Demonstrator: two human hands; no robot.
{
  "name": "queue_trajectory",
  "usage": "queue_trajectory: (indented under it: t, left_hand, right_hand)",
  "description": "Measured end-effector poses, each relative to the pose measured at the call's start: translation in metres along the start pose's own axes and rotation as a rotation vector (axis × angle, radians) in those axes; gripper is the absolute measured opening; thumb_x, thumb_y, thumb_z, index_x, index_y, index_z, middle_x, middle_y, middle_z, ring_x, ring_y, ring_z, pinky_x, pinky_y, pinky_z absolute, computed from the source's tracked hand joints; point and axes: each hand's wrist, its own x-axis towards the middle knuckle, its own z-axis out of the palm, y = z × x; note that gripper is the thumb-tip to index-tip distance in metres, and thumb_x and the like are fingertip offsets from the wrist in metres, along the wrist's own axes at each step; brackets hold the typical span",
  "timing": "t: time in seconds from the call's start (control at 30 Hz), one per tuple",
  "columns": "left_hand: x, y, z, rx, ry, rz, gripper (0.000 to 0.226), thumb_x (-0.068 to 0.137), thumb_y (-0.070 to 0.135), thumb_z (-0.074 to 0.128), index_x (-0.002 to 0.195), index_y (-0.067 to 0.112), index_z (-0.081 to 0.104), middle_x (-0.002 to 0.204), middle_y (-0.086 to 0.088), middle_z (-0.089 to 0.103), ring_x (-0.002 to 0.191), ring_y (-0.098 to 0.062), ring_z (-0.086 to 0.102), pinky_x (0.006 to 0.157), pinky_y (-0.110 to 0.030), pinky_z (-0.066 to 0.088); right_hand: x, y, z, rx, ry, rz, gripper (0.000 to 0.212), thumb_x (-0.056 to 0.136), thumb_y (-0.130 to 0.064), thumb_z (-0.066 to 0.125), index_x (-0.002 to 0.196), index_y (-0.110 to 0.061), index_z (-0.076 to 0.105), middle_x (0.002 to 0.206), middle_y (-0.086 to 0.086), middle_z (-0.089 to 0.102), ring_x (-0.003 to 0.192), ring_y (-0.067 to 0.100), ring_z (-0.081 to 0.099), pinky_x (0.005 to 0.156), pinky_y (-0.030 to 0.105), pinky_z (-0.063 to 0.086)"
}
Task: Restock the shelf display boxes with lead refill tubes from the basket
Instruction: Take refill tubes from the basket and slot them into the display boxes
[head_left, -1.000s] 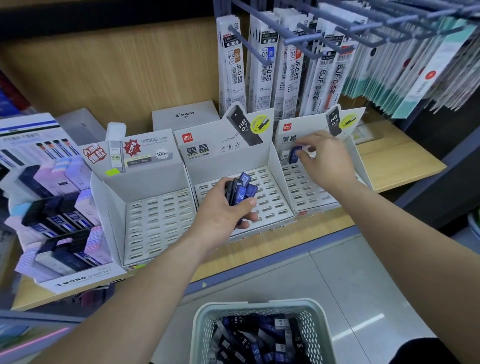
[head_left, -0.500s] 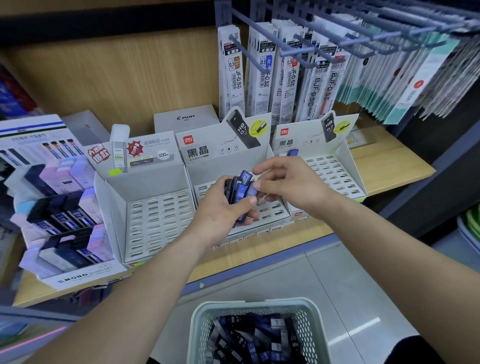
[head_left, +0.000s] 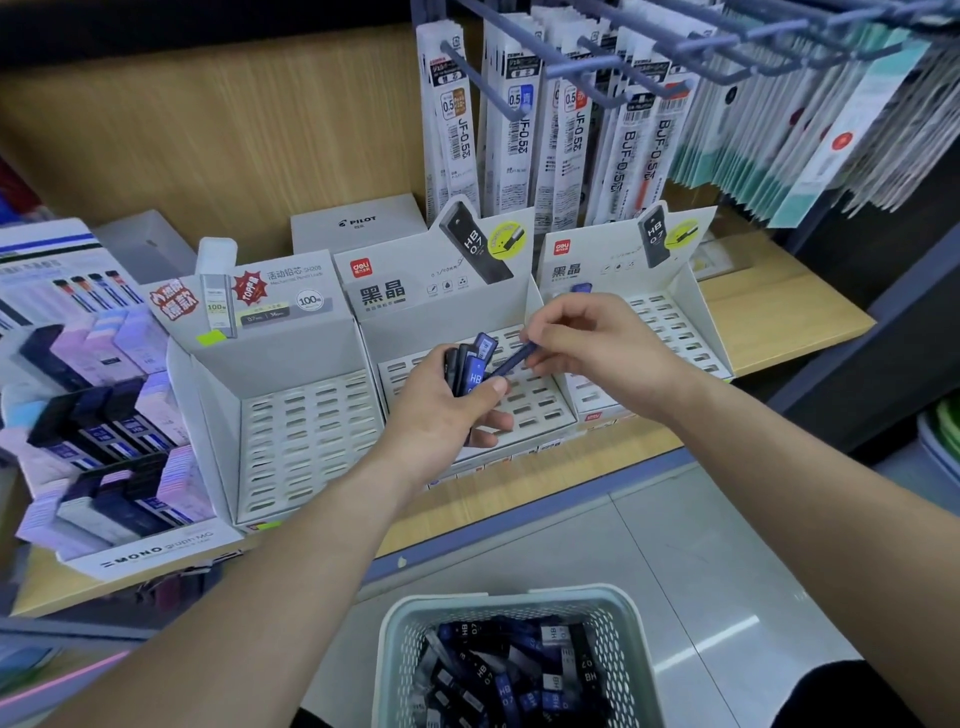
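Nearest my camera, a pale perforated plastic basket (head_left: 519, 596) sits low in frame, heaped with lead refill tubes (head_left: 498, 675), flat, slim, dark blue and black, marked HB. Above it, the left hand (head_left: 441, 410) grips a fanned bundle of tubes (head_left: 470, 364), its thumb curled across their faces. The right hand (head_left: 597, 343) pinches a single blue tube (head_left: 511, 361) by its upper end, and the lower end meets the bundle beside the left thumb. Both hands hover over the middle display box (head_left: 535, 410), a white cardboard tray with a slotted floor. The left display box (head_left: 306, 426), of the same slotted card, has its floor in full view. In the right display box (head_left: 670, 322) I make out one blue tube (head_left: 581, 287) standing against the back panel. All three boxes rest side by side on a light wooden shelf (head_left: 779, 312). Behind them, long pen refill packs (head_left: 519, 130) hang from blue-grey wire hooks (head_left: 587, 67).
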Motion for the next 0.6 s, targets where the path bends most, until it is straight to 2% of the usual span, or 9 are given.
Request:
queue_trajectory:
  t: [0.07, 0.2, 0.3, 0.4, 0.5, 0.6]
  left_hand:
    - [0.001, -0.002, 0.0, 0.051, -0.002, 0.014, 0.022, 0.094, 0.011, 0.067, 0.112, 0.017, 0.054, 0.096, -0.006, 0.068, 0.067, -0.017, 0.072, 0.054, -0.024, 0.054]
    - [0.003, -0.005, 0.002, 0.123, -0.023, 0.024, 0.023, 0.093, 0.008, 0.069, 0.107, 0.019, 0.055, 0.093, -0.006, 0.069, 0.063, -0.016, 0.069, 0.05, -0.025, 0.051]
    - [0.004, -0.006, 0.003, 0.154, -0.017, 0.027, 0.023, 0.093, 0.01, 0.068, 0.109, 0.017, 0.054, 0.099, -0.006, 0.069, 0.06, -0.013, 0.067, 0.049, -0.024, 0.05]
    - [0.005, -0.008, 0.003, 0.197, 0.003, 0.029, 0.022, 0.094, 0.012, 0.068, 0.112, 0.014, 0.056, 0.1, -0.007, 0.069, 0.058, -0.008, 0.065, 0.049, -0.024, 0.051]
    - [0.008, -0.01, 0.003, 0.227, 0.008, 0.039, 0.018, 0.094, 0.015, 0.068, 0.108, 0.012, 0.058, 0.092, -0.005, 0.067, 0.059, -0.006, 0.063, 0.054, -0.028, 0.055]
    - [0.01, -0.013, 0.002, 0.244, 0.021, 0.028, 0.012, 0.093, 0.022, 0.069, 0.101, 0.017, 0.06, 0.078, -0.004, 0.067, 0.059, -0.013, 0.061, 0.064, -0.04, 0.059]
  right_hand:
    - [0.0, 0.002, -0.001, -0.076, 0.022, -0.033, 0.003, 0.09, -0.003, 0.069, 0.093, -0.001, 0.07, 0.096, 0.023, 0.07, 0.081, 0.02, 0.068, 0.083, 0.032, 0.059]
    - [0.0, 0.006, -0.006, -0.099, 0.089, -0.036, 0.028, 0.082, 0.005, 0.075, 0.106, -0.008, 0.07, 0.103, 0.013, 0.074, 0.095, 0.025, 0.072, 0.089, 0.033, 0.058]
    - [0.0, 0.004, -0.015, -0.055, 0.171, -0.034, 0.03, 0.079, 0.004, 0.079, 0.102, -0.013, 0.071, 0.098, 0.01, 0.074, 0.085, 0.022, 0.072, 0.084, 0.035, 0.06]
    - [0.001, 0.003, -0.034, -0.099, 0.283, -0.099, 0.024, 0.082, 0.003, 0.076, 0.094, -0.017, 0.072, 0.091, 0.002, 0.074, 0.075, 0.013, 0.068, 0.073, 0.026, 0.058]
    - [0.008, 0.008, -0.054, -0.311, 0.43, -0.158, 0.024, 0.086, -0.002, 0.073, 0.091, -0.025, 0.071, 0.092, -0.007, 0.073, 0.077, 0.005, 0.067, 0.077, 0.02, 0.055]
    - [0.015, 0.017, -0.063, -0.436, 0.489, -0.176, 0.02, 0.089, -0.004, 0.07, 0.096, -0.023, 0.072, 0.093, -0.01, 0.071, 0.078, -0.006, 0.064, 0.08, 0.011, 0.052]
